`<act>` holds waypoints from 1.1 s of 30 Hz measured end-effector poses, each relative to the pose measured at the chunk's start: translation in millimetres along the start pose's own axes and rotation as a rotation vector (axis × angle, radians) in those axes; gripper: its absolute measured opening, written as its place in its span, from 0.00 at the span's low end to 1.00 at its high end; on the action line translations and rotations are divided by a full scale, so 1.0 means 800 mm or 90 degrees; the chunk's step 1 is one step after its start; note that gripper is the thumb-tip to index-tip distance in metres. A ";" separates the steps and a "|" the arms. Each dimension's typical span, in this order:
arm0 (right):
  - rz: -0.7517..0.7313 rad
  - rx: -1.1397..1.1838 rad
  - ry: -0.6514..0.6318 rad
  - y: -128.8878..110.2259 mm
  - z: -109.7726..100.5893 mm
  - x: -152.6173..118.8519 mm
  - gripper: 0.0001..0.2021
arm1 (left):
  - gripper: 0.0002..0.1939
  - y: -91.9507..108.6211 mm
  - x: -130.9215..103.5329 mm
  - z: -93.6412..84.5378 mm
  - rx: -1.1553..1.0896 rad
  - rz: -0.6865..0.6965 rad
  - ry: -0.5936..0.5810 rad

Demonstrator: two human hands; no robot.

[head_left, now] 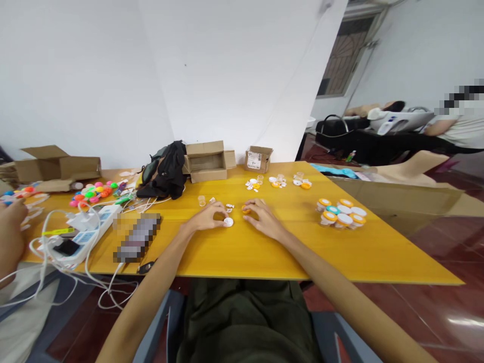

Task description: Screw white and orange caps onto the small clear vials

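Note:
Over the middle of the yellow table (272,257), my left hand (209,217) pinches a round white disc (228,222) between thumb and fingertips. Across from it, my right hand (262,219) has its fingers curled round an orange lid-like ring (246,209), partly hidden by the fingers. Small white printed pieces (229,207) lie between and just beyond the hands. A clear plastic cup (201,200) stands behind my left hand.
At the right stand several stacked jars with orange, teal and white lids (342,214). Loose part groups (254,184) lie farther back. Cardboard boxes (207,174), a black bag (166,171), a phone (138,238) and a power strip (81,234) surround the left side. Another person's hand (10,222) is far left.

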State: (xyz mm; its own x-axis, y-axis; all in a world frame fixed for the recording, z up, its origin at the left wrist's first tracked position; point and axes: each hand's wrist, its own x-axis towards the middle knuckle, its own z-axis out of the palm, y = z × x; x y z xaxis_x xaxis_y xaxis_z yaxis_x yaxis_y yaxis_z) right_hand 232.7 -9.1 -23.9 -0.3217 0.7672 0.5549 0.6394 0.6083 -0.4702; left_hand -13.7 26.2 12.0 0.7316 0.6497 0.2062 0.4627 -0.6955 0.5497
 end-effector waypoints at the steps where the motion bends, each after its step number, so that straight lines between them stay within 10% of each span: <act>1: 0.000 0.000 0.000 0.000 0.000 0.000 0.07 | 0.08 0.001 0.000 0.000 0.000 0.001 -0.002; 9: -0.034 -0.002 0.006 -0.009 0.000 -0.002 0.05 | 0.12 0.010 0.000 -0.002 -0.001 0.006 0.005; 18: -0.029 -0.029 0.018 -0.010 0.000 -0.004 0.06 | 0.08 -0.007 -0.009 -0.031 0.218 -0.122 0.248; 33: 0.054 0.001 0.019 0.010 0.007 -0.002 0.09 | 0.18 -0.012 -0.012 -0.025 0.329 -0.049 0.140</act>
State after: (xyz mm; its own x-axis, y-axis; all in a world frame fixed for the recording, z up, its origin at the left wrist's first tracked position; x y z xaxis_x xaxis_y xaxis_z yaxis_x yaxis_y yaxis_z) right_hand 234.3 -4.1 -32.7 -0.2457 0.8098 0.5329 0.6630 0.5414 -0.5171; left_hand -35.2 32.9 20.8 0.5900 0.7145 0.3760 0.7358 -0.6675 0.1139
